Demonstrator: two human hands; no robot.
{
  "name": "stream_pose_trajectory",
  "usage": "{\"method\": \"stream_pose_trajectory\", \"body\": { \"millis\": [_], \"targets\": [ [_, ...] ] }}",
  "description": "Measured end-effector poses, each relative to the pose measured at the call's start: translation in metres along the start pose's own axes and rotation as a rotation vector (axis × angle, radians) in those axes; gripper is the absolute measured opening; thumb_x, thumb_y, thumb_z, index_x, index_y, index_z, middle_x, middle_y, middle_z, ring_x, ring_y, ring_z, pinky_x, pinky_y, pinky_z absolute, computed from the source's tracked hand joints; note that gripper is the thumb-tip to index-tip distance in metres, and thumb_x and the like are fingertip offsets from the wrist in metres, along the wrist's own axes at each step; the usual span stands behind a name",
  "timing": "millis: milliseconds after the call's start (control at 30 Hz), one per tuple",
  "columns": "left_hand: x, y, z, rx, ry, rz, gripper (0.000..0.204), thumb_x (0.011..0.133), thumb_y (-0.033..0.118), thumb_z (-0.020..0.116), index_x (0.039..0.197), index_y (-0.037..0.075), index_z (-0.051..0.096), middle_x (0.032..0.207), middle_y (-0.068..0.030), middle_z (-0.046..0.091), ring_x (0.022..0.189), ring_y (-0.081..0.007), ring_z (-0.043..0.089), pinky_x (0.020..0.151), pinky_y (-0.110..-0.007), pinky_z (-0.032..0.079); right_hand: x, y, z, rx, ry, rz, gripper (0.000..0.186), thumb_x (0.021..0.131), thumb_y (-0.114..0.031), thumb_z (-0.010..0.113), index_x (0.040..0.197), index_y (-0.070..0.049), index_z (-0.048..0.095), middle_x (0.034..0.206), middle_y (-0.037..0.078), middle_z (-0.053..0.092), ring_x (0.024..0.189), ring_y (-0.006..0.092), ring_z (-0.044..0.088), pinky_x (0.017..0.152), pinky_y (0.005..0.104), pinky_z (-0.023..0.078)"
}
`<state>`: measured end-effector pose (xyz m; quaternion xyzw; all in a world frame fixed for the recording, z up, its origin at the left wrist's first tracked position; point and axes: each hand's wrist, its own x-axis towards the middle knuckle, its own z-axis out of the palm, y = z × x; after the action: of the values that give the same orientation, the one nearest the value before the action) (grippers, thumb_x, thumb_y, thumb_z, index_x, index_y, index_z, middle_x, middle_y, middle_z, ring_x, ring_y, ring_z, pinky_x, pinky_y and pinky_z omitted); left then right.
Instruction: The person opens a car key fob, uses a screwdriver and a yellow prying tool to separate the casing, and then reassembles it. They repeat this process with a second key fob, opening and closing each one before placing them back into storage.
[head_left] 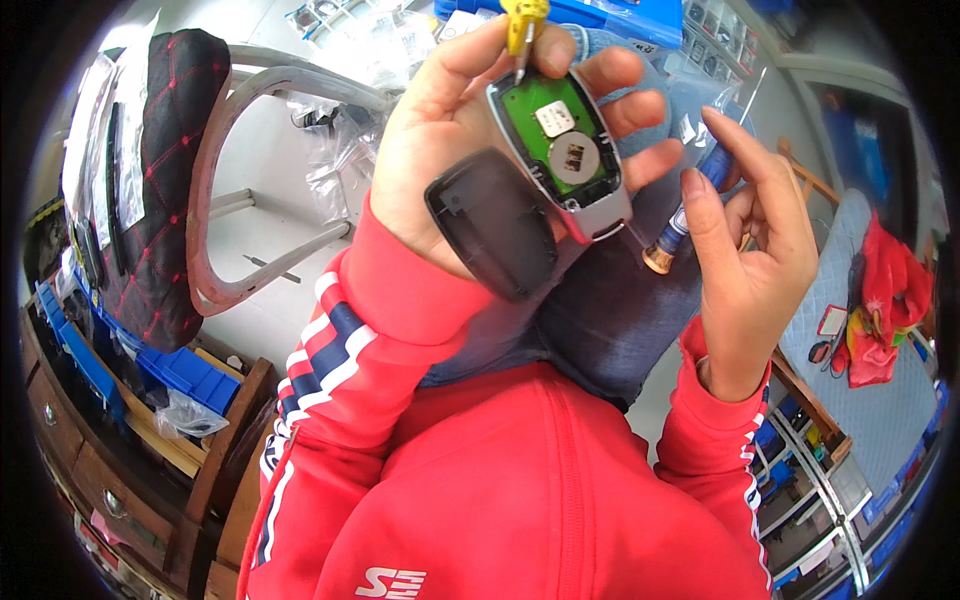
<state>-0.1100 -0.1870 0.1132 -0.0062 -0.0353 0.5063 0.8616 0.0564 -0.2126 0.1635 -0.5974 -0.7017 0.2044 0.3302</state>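
My left hand (420, 150) is palm up, closed around an opened car key fob (625, 215) with a silver-grey rim. Inside sit a green circuit board (524, 100), a white square part and a round coin cell (574, 160). The fob's loose black cover (495, 225) lies against the heel of that hand. By the thumb and forefinger is a yellow-handled tool (524, 22), its metal tip at the fob's upper end. My right hand (750, 250) holds a blue-handled screwdriver (675, 230) with a brass-coloured end; its thin shaft points up and away, and the thumb and forefinger stand apart.
Beneath my hands are my jeans-covered legs (620, 320). At left stands a chair with a black quilted seat (165, 190), clear plastic bags (335, 150) beside it. Wooden drawers (110, 480) are lower left. A blue-covered surface with a red cloth (890, 290) is at right.
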Motion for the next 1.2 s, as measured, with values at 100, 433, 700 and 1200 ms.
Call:
{"method": "stream_pose_trajectory", "body": {
  "millis": [100,433,700,1200],
  "targets": [
    [0.002,0.000,-0.002,0.024,0.026,-0.003,0.020,0.085,0.028,0.046,0.080,0.009,0.046,0.096,-0.0054,0.047,0.098,-0.0235,0.050,0.100,-0.053,0.024,0.000,0.004,-0.005,0.005,0.024,0.008,0.032,0.074,0.001,0.061,0.107,-0.001,0.059,0.080,-0.004,0.047,0.057,0.0005,0.032,0.051,0.0140,0.025],
    [-0.002,0.007,-0.003,0.068,0.054,0.019,0.019,0.086,0.028,0.044,0.079,0.010,0.044,0.096,-0.0057,0.046,0.100,-0.0249,0.049,0.101,-0.052,0.023,-0.003,-0.005,-0.010,-0.010,-0.004,-0.019,0.032,0.074,-0.002,0.060,0.105,-0.002,0.059,0.077,-0.002,0.047,0.057,0.0023,0.034,0.052,0.0157,0.027],
    [-0.006,0.013,-0.004,0.070,0.030,0.039,0.019,0.085,0.027,0.044,0.082,0.008,0.047,0.102,-0.0083,0.047,0.101,-0.0268,0.050,0.102,-0.051,0.023,0.009,0.003,0.015,-0.151,0.005,-0.202,0.032,0.072,-0.002,0.063,0.103,-0.005,0.061,0.067,-0.001,0.037,0.055,0.0066,0.029,0.048,0.0205,0.024],
    [0.001,0.000,-0.003,0.029,0.044,0.030,0.015,0.083,0.023,0.043,0.079,0.009,0.040,0.096,-0.0082,0.045,0.097,-0.0258,0.048,0.102,-0.052,0.021,-0.003,0.030,0.001,0.002,0.154,0.092,0.038,0.067,-0.004,0.068,0.102,-0.005,0.052,0.055,-0.001,0.043,0.045,0.0056,0.034,0.044,0.0211,0.030]
  ]
}}
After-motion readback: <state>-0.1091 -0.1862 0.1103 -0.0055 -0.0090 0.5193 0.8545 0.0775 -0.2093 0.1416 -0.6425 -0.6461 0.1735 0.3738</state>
